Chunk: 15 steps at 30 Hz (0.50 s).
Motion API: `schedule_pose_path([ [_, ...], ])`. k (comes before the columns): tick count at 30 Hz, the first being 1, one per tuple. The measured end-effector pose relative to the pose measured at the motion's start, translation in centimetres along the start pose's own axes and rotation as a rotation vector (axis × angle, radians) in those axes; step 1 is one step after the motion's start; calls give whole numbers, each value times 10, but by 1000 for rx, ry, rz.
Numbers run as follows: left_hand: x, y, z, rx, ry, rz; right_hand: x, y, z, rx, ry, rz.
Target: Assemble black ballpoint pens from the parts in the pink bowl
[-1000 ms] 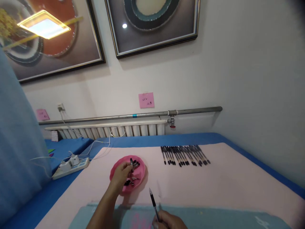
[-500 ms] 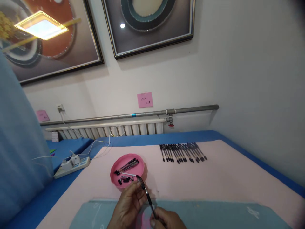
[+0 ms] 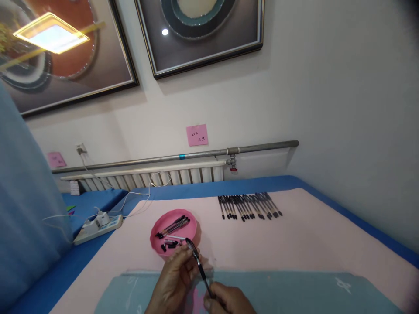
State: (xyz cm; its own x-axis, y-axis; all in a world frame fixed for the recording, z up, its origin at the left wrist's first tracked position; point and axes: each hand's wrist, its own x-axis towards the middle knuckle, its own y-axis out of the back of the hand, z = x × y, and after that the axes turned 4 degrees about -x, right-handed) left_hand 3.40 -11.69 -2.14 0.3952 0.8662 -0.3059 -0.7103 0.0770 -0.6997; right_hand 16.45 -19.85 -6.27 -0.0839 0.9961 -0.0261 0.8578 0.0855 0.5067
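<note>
- Step in hand, in my judgement: work at the joint of a black pen (image 3: 202, 273) and its cap (image 3: 190, 244). Whether the cap is going on or coming off cannot be told from where I stand.
- Left hand (image 3: 173, 280): fingers pinching the cap. Right hand (image 3: 231, 298): fingers closed around the pen's rear end.
- Position: the pen is held tilted above the pale blue cloth (image 3: 288, 292), cap end uppermost and near the pink dish (image 3: 193, 227). A silvery section (image 3: 197, 261) shows below the cap, so it does not look fully seated.
- Next move, as judged: calls for cap and pen in line and a steady grip at both ends.
- Dish: contains several pens (image 3: 176, 226), a thin white rod (image 3: 176, 237) and loose black pieces (image 3: 163, 247), probably caps.
- Surface: blue (image 3: 262, 183), covered by a pink sheet (image 3: 327, 244). A row of capped pens (image 3: 248, 207) lies side by side towards the far edge. A power strip (image 3: 98, 230) with plugs lies left.
- Room: radiator (image 3: 186, 176), metal pipe (image 3: 268, 147), pink note (image 3: 197, 135), two framed pictures (image 3: 209, 48) and, at left, a blue curtain (image 3: 24, 196).
</note>
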Motion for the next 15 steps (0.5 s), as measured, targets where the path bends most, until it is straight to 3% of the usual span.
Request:
schedule_pose_path([
  [6, 0, 8, -11, 86, -71, -73, 0, -1, 0, 34, -18, 22],
  [15, -2, 3, -21, 99, -123, -58, -2, -2, 0, 89, -29, 16],
])
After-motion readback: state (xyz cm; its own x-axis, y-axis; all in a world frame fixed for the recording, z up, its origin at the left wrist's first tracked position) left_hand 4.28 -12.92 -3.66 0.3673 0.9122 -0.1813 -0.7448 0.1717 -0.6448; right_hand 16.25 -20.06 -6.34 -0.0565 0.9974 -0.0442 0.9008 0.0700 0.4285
